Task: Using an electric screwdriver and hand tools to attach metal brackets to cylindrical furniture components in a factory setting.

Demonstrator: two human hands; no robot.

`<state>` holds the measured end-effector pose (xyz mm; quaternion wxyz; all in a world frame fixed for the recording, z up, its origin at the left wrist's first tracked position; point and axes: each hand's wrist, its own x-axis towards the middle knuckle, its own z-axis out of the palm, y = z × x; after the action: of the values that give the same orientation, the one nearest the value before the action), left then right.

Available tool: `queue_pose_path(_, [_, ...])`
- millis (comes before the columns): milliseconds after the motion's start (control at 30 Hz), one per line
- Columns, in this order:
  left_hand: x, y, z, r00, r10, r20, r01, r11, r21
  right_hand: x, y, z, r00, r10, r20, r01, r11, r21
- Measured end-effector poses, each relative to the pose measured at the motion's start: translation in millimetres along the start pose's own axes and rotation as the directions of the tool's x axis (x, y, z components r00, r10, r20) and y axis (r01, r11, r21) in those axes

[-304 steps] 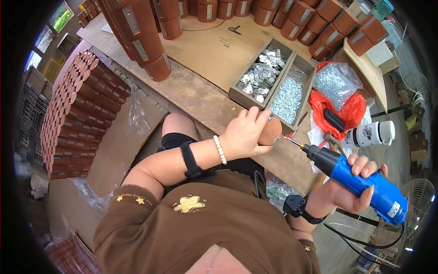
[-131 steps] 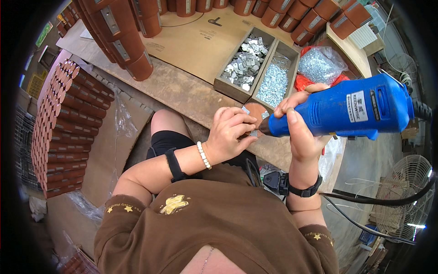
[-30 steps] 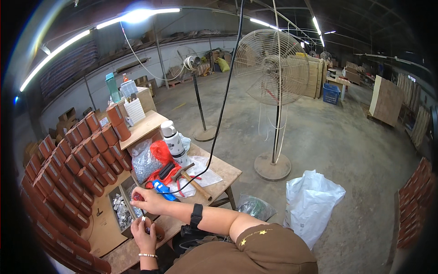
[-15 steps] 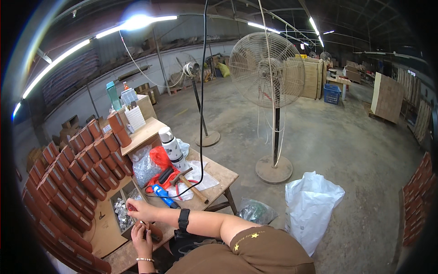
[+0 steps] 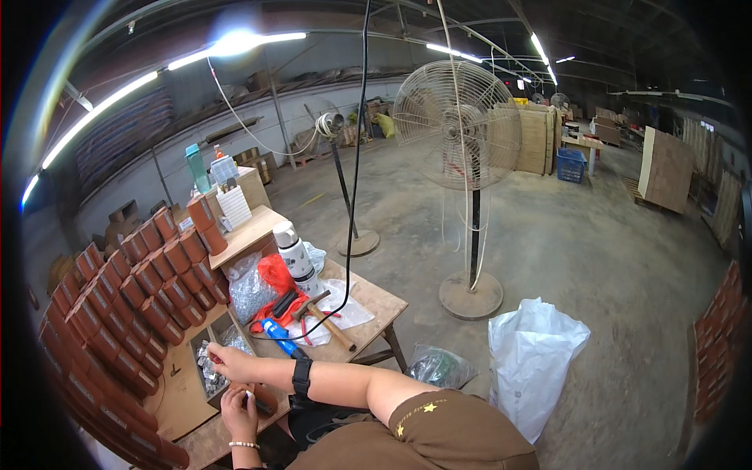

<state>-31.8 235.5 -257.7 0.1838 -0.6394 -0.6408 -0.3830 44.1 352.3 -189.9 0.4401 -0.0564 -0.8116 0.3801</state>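
My right hand, a black band at its wrist, is over a divided wooden box on the bench. Its fingers are drawn together above small silvery metal pieces; whatever they pinch is too small to tell. Lower down, my left hand, with a beaded bracelet, has its fingers curled beside a reddish-brown cylinder. Something small and whitish shows at those fingertips, its kind unclear. The other box compartment holds shiny clear-looking pieces.
Stacked reddish-brown cylinders line the bench's left. Beyond the box lie a blue power tool, a hammer, a red bag and a white flask. A black cable hangs down. A white sack and pedestal fan stand right.
My right hand has shifted slightly left and farther over the metal pieces, away from my left hand. My left hand has moved a little left and stays curled by the cylinder.
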Motion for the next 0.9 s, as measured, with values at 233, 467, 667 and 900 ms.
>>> queue_pose_path(233, [0.1, 7.9, -4.0, 0.999, -0.045, -0.017, 0.045, 0.999, -0.001, 0.9, -3.2, 2.8, 1.0, 0.003, 0.019, -0.003, 1.0, 0.001])
queue_pose_path(467, [0.9, 9.3, -1.6, 0.998, -0.055, -0.018, 0.055, 0.998, -0.03, 2.0, -3.9, -20.5, 0.982, -0.026, -0.187, 0.08, 0.953, 0.291])
queue_pose_path(667, [-7.7, 10.9, -10.1, 0.992, -0.124, -0.013, 0.123, 0.989, -0.087, 5.5, -28.5, -31.1, 0.939, 0.309, -0.15, -0.09, 0.643, 0.76])
queue_pose_path(900, [-9.0, 5.1, -24.3, 0.974, -0.195, -0.114, 0.182, 0.977, -0.114, 3.2, -24.5, -20.2, 0.945, 0.316, -0.085, -0.144, 0.635, 0.759])
